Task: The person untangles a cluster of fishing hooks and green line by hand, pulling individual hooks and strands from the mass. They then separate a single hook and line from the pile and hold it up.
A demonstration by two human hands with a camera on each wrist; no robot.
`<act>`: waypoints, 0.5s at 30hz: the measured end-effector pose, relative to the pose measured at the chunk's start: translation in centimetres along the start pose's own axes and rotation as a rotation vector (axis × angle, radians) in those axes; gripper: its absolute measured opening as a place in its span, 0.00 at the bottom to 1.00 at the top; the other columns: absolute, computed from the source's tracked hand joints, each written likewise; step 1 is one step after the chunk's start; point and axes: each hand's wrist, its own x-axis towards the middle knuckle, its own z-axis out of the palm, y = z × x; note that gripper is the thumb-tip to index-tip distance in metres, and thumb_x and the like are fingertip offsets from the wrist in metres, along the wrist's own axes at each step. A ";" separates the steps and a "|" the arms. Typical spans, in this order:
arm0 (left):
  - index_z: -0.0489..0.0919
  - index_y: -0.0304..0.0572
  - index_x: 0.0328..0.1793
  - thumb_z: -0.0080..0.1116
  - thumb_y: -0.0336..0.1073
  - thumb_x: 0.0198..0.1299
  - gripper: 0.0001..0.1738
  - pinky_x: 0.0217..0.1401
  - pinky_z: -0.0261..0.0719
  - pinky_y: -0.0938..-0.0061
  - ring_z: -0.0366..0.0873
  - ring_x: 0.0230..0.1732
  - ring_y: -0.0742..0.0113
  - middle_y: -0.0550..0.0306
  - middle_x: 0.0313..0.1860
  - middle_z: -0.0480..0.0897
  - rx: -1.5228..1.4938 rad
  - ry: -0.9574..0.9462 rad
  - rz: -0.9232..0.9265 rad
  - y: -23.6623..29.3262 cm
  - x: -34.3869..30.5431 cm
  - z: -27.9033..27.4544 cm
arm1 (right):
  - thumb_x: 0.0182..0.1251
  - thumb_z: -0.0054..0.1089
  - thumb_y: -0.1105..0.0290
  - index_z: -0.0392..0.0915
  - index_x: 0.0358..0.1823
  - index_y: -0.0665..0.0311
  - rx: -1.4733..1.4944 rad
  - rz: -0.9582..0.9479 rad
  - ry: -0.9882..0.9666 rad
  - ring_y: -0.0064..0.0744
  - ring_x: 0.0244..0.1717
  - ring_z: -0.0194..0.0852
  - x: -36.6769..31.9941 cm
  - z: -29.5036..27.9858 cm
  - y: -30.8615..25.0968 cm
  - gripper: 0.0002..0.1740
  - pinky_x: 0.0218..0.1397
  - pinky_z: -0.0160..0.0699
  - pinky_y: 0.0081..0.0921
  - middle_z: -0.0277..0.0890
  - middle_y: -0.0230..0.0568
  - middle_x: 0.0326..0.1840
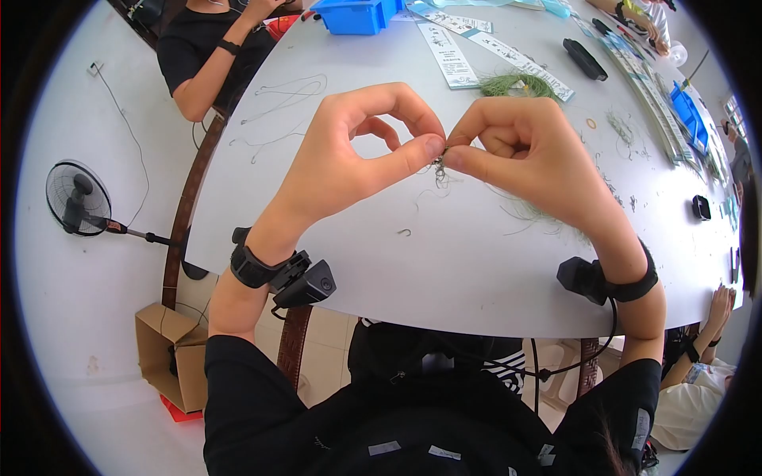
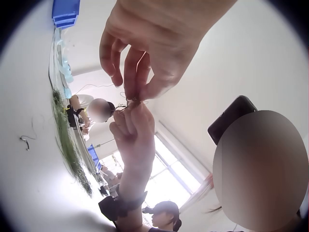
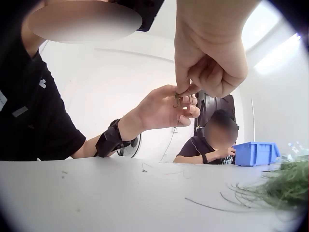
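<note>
Both hands meet above the table, fingertip to fingertip. My left hand (image 1: 353, 155) pinches a small dark cluster of fish hooks and thin line (image 1: 441, 176) between thumb and index finger. From the other side, the thumb and index finger of my right hand (image 1: 528, 151) pinch at the same spot, its other fingers curled in. The cluster dangles just below the fingertips, which hide its top; a greenish bit of the hooks (image 3: 178, 99) shows in the right wrist view. On the table under the hands lies a single fish hook (image 1: 405, 232).
A bundle of green line (image 1: 516, 84) lies beyond the hands, beside printed card strips (image 1: 448, 59). Loose lines with hooks (image 1: 286, 95) lie at left. A blue bin (image 1: 353, 17) stands at the far edge, and a black case (image 1: 585, 59) lies right. Other people sit around the table (image 1: 357, 270).
</note>
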 end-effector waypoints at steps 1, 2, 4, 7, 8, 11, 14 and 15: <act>0.77 0.38 0.32 0.60 0.32 0.56 0.06 0.43 0.73 0.78 0.75 0.35 0.75 0.63 0.30 0.78 -0.010 0.005 -0.013 0.0 0.0 0.0 | 0.55 0.63 0.68 0.79 0.29 0.70 -0.010 -0.002 0.005 0.13 0.13 0.43 0.0 0.0 0.1 0.10 0.18 0.42 0.19 0.48 0.22 0.08; 0.77 0.38 0.33 0.60 0.32 0.56 0.06 0.43 0.73 0.78 0.75 0.35 0.76 0.63 0.30 0.78 -0.019 0.012 -0.016 0.0 0.0 0.0 | 0.55 0.63 0.68 0.79 0.29 0.70 0.011 -0.010 0.015 0.13 0.13 0.43 0.1 0.0 0.2 0.10 0.18 0.42 0.19 0.48 0.22 0.08; 0.77 0.37 0.33 0.60 0.33 0.56 0.06 0.43 0.73 0.77 0.75 0.35 0.76 0.63 0.30 0.78 -0.035 0.028 -0.024 0.1 0.0 0.0 | 0.56 0.62 0.69 0.78 0.30 0.70 0.055 -0.026 0.035 0.13 0.13 0.43 0.2 0.1 0.3 0.09 0.18 0.42 0.19 0.47 0.22 0.08; 0.77 0.37 0.33 0.60 0.33 0.56 0.07 0.43 0.73 0.78 0.74 0.35 0.76 0.63 0.30 0.77 -0.032 0.037 -0.019 0.0 0.0 0.0 | 0.56 0.60 0.70 0.77 0.30 0.70 0.135 0.009 0.033 0.12 0.13 0.42 0.1 0.2 0.0 0.08 0.18 0.41 0.19 0.46 0.21 0.09; 0.78 0.38 0.33 0.60 0.34 0.55 0.07 0.41 0.72 0.78 0.75 0.34 0.76 0.63 0.30 0.78 -0.036 0.050 -0.007 -0.1 0.0 0.0 | 0.57 0.60 0.70 0.77 0.30 0.69 0.130 0.006 0.021 0.12 0.13 0.42 0.0 0.2 0.0 0.08 0.19 0.41 0.19 0.46 0.21 0.09; 0.81 0.40 0.34 0.61 0.35 0.54 0.07 0.37 0.72 0.80 0.77 0.33 0.78 0.65 0.30 0.81 -0.053 0.081 0.017 -0.4 0.0 0.0 | 0.57 0.59 0.70 0.76 0.30 0.69 0.120 0.003 -0.007 0.12 0.13 0.41 0.0 0.2 0.0 0.08 0.19 0.41 0.19 0.46 0.21 0.09; 0.81 0.39 0.34 0.61 0.36 0.55 0.08 0.36 0.72 0.81 0.76 0.33 0.78 0.64 0.30 0.80 -0.096 0.092 0.010 -0.6 0.0 0.1 | 0.57 0.59 0.70 0.76 0.30 0.69 0.119 0.008 -0.013 0.12 0.13 0.41 0.0 0.2 0.0 0.08 0.19 0.41 0.19 0.46 0.21 0.09; 0.80 0.38 0.34 0.61 0.36 0.55 0.08 0.36 0.72 0.81 0.76 0.33 0.77 0.64 0.30 0.80 -0.117 0.097 0.001 -0.6 0.0 0.1 | 0.57 0.58 0.70 0.76 0.30 0.69 0.117 0.014 -0.014 0.12 0.13 0.41 0.0 0.2 0.0 0.08 0.19 0.41 0.19 0.46 0.21 0.09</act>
